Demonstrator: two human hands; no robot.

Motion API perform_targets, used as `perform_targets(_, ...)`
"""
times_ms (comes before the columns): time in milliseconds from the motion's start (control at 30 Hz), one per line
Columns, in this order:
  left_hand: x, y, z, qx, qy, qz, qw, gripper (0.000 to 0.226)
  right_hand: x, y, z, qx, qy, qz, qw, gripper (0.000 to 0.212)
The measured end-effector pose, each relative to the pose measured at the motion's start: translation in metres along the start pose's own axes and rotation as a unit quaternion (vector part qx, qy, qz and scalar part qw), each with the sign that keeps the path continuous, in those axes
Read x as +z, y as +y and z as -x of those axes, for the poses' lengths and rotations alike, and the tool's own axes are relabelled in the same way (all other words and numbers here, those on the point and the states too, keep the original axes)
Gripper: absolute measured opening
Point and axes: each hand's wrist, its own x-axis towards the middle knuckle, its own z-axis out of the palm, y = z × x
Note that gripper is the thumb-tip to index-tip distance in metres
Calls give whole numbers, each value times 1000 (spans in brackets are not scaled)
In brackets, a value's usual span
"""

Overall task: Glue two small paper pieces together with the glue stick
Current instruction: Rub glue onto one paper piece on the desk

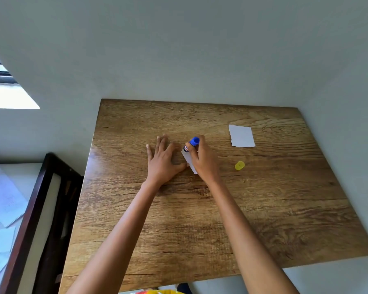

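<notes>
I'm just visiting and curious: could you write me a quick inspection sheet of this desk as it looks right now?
Surface: wooden table, set against a pale wall.
Job's things: glue stick upright on a paper piece; second paper lies apart to the right.
Clutter: yellow cap off, lying right of the hands.
Grips: left hand flat, thumb at the paper's edge; right hand holds the glue stick.
Cables: nothing seen.
Surroundings: window upper left; dark frame and loose sheets at left.

Left hand (160, 159) flat with fingers spread, right hand (203, 159) curled in a grip, both forearms extended
</notes>
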Motion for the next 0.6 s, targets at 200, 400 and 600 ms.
perform_targets(200,3,2,-7,7,-4,0,1000,57,-1,2,1,3,-5,1,1000,28)
perform_targets(400,2,-1,-22,34,-55,-39,997,63,-1,3,-2,-3,-21,-3,1000,30)
perform_targets(600,2,-1,-24,44,-62,-43,996,60,-4,4,-3,-20,-33,0,999,32)
